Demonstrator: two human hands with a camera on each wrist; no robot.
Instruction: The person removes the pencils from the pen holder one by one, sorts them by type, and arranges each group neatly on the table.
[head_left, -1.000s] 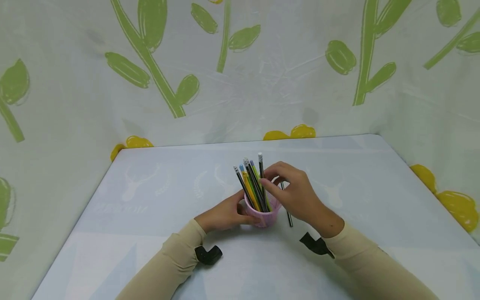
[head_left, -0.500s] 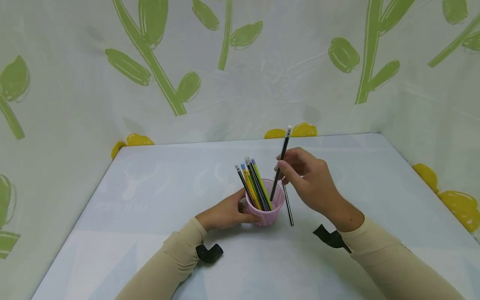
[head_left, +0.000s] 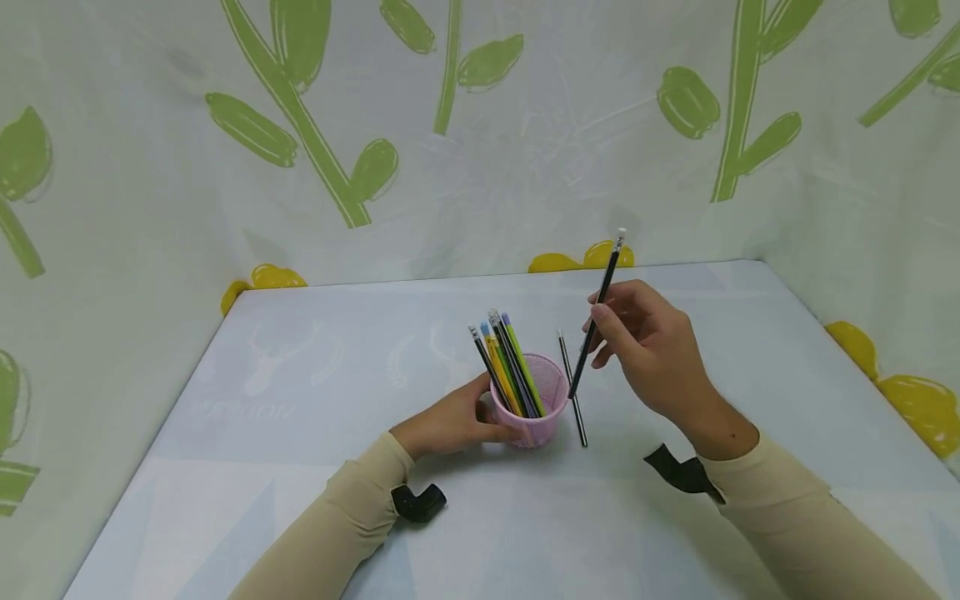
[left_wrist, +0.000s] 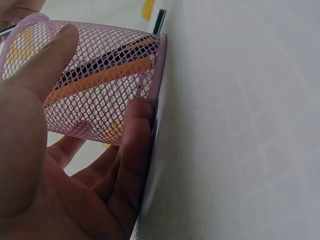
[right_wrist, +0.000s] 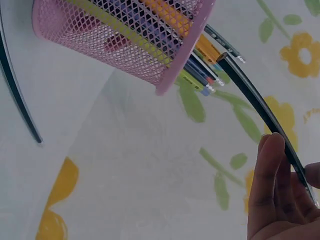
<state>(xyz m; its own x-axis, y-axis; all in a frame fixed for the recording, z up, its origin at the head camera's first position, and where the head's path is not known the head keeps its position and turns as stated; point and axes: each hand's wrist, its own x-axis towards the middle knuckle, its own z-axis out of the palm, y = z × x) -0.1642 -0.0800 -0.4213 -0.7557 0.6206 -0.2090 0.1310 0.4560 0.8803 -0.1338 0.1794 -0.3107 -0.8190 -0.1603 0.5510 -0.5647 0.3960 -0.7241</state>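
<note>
A pink mesh pencil cup [head_left: 531, 429] stands on the table, and several pencils [head_left: 512, 371] in black, yellow and green lean to its left side. My left hand [head_left: 450, 421] holds the cup, thumb on the near side and fingers around the back; the left wrist view shows the thumb [left_wrist: 50, 62] across the mesh. Between thumb and fingers my right hand [head_left: 652, 350] pinches a black pencil [head_left: 598, 321], eraser end up, its lower end beside the cup's right rim. In the right wrist view that pencil [right_wrist: 255, 100] is outside the cup.
Another dark pencil [head_left: 578, 417] lies on the table just right of the cup. The pale table [head_left: 300, 500] ends at a wall covering [head_left: 555, 192] printed with green leaves and yellow flowers. Black straps [head_left: 418, 505] hang at both wrists.
My right hand has drawn the black pencil up out of the cup and carried it to the right. My left hand stays on the cup.
</note>
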